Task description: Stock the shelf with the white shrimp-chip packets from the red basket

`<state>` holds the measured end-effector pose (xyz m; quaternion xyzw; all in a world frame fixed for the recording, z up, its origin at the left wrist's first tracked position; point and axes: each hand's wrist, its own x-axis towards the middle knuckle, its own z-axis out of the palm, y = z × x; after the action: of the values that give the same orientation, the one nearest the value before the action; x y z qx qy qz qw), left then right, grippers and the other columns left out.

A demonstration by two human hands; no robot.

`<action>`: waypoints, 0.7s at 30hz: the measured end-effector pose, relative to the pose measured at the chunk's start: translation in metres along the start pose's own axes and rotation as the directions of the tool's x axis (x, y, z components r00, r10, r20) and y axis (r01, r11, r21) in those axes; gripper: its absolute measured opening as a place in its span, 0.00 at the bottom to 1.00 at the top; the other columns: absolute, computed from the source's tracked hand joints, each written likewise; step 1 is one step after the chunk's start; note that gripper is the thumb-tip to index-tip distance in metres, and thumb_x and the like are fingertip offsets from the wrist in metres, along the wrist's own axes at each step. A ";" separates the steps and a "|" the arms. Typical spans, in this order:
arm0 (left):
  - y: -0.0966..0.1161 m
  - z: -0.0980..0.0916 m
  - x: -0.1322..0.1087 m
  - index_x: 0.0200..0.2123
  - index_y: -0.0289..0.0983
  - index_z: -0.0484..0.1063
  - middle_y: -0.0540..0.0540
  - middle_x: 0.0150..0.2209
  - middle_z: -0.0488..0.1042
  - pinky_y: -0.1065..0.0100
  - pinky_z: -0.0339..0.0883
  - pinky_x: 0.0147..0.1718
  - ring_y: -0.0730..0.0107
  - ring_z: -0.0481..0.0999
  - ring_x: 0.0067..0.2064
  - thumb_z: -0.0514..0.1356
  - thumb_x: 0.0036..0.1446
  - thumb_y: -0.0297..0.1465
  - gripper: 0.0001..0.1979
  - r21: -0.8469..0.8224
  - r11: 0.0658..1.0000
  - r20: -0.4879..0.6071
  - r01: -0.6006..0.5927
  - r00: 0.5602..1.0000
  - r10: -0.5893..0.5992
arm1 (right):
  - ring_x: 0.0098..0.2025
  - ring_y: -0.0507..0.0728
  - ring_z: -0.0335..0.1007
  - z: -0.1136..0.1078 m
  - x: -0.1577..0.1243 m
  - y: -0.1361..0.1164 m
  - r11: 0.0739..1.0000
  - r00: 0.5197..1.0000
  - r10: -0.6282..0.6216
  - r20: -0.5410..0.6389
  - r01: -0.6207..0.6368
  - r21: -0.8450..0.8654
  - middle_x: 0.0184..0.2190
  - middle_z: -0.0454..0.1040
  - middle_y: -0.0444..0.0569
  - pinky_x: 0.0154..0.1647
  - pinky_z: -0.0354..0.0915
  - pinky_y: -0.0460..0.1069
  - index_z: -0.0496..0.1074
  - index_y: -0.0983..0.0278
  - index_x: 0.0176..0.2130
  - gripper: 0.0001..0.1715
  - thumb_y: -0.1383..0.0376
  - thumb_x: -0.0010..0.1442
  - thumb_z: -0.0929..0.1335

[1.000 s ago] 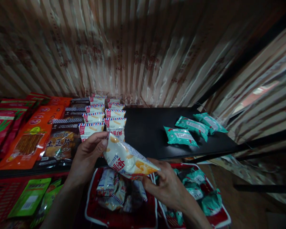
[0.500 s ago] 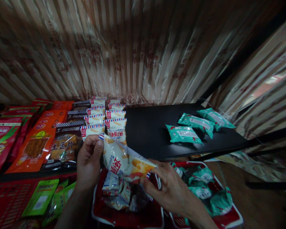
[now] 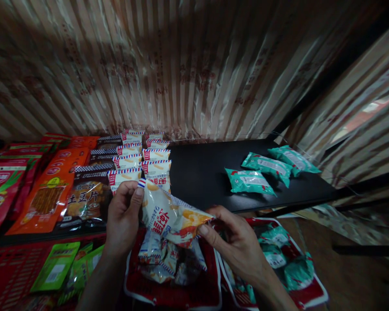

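Note:
Between my two hands I hold a white snack packet (image 3: 168, 214) with red and blue trim and orange pictures. My left hand (image 3: 123, 216) pinches its upper left corner; my right hand (image 3: 236, 242) pinches its right end. The packet hangs over a red basket (image 3: 168, 293) that holds several more of the same packets (image 3: 164, 259). Just behind it, two rows of matching packets (image 3: 142, 160) lie on the black shelf (image 3: 201, 177).
Three teal packets (image 3: 266, 170) lie on the shelf's right part, and a second red basket (image 3: 311, 293) below holds more of them. Brown, orange and red bags (image 3: 48, 190) fill the shelf's left. Green packets (image 3: 55, 268) lie in a red crate at lower left. Striped foil lines the back.
My hands have drawn the packet slightly nearer the shelf rows and tilted it; my right hand has shifted its pinch up to the packet's right end.

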<state>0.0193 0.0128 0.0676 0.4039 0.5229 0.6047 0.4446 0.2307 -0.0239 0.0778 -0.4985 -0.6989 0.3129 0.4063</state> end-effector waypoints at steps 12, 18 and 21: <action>-0.001 0.015 -0.012 0.32 0.40 0.68 0.54 0.25 0.71 0.75 0.63 0.25 0.77 0.69 0.25 0.63 0.51 0.39 0.10 -0.106 0.990 0.049 0.097 0.995 -0.092 | 0.22 0.52 0.64 -0.017 -0.011 -0.008 0.994 0.994 -0.109 -0.029 0.110 0.009 0.20 0.68 0.44 0.21 0.59 0.45 0.70 0.62 0.25 0.09 0.64 0.57 0.67; -0.004 0.025 -0.014 0.37 0.38 0.70 0.50 0.31 0.75 0.73 0.66 0.28 0.74 0.72 0.29 0.62 0.51 0.41 0.14 -0.020 0.995 0.116 0.100 0.988 -0.097 | 0.25 0.52 0.64 -0.021 -0.014 -0.004 0.991 0.977 -0.022 -0.212 0.050 0.126 0.23 0.68 0.44 0.24 0.61 0.45 0.69 0.61 0.24 0.08 0.66 0.55 0.68; -0.006 0.030 -0.017 0.42 0.39 0.70 0.46 0.39 0.76 0.70 0.68 0.36 0.69 0.75 0.38 0.62 0.52 0.40 0.16 0.029 0.998 0.084 0.053 0.995 -0.055 | 0.30 0.53 0.65 -0.018 -0.013 0.001 0.983 0.963 0.022 -0.267 0.028 0.183 0.30 0.69 0.47 0.26 0.62 0.44 0.68 0.61 0.24 0.09 0.66 0.55 0.68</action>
<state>0.0532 0.0054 0.0651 0.4208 0.5223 0.5679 0.4771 0.2491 -0.0350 0.0819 -0.4952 -0.6062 0.3057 0.5421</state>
